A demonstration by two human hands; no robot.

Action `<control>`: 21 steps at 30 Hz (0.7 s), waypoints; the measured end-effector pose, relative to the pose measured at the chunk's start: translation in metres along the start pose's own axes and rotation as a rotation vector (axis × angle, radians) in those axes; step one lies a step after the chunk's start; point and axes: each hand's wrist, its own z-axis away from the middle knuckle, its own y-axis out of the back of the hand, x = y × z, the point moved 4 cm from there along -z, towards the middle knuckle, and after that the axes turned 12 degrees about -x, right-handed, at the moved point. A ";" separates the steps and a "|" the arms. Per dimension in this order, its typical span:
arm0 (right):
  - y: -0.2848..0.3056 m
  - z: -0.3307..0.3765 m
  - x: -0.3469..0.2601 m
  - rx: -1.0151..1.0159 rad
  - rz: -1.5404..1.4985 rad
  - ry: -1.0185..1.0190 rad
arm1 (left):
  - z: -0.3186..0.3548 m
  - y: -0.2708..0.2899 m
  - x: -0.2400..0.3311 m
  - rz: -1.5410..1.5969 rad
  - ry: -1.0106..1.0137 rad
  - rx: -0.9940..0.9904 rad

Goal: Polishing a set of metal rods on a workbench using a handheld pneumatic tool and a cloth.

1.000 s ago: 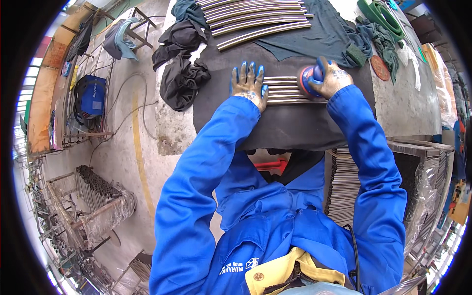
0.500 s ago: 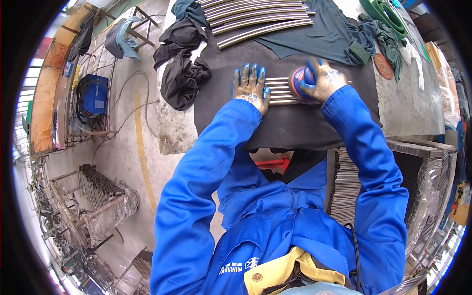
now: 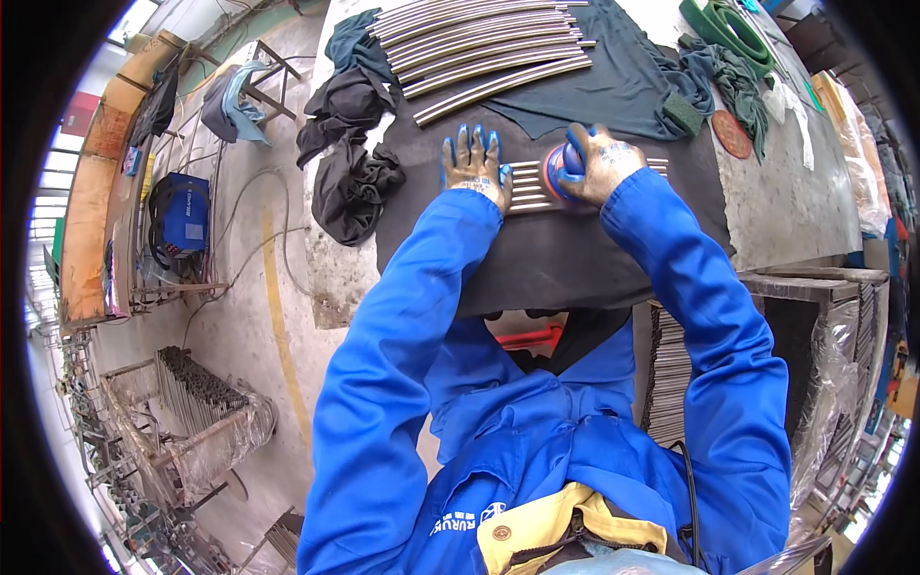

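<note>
Several shiny metal tubes [image 3: 525, 198] lie side by side on a black cloth [image 3: 575, 254] on the table in front of me. My left hand [image 3: 475, 167], in a dirty glove with blue fingertips, lies flat over their left ends with fingers spread. Wrapped round a round blue-and-reddish hand pad [image 3: 553, 174], my gloved right hand [image 3: 606, 165] presses it onto the middle of the tubes. The pad's underside is hidden. To the right of that hand, the tubes' right ends [image 3: 657, 166] show.
More metal tubes [image 3: 489, 48] lie at the back on a dark green cloth [image 3: 623, 77]. Crumpled black cloths [image 3: 350, 187] sit at left. A green pad [image 3: 681, 114] and a reddish disc [image 3: 731, 134] lie at right. Racks of rods [image 3: 666, 374] stand below the table edge.
My right hand has slid the pad a little left along the tubes, nearer my left hand. The left hand stays on the tube ends. The whole view has shifted slightly.
</note>
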 end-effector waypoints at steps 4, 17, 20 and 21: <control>-0.001 -0.002 -0.002 0.019 0.005 0.024 | 0.000 -0.004 -0.006 -0.030 -0.010 0.051; -0.001 0.000 -0.008 0.073 -0.001 0.122 | 0.008 -0.012 0.001 0.006 -0.115 0.271; 0.003 -0.014 -0.003 0.068 -0.005 0.052 | -0.009 -0.003 0.008 0.032 -0.075 0.135; 0.007 -0.021 -0.003 0.070 -0.009 0.024 | -0.017 0.000 0.007 0.039 -0.050 0.068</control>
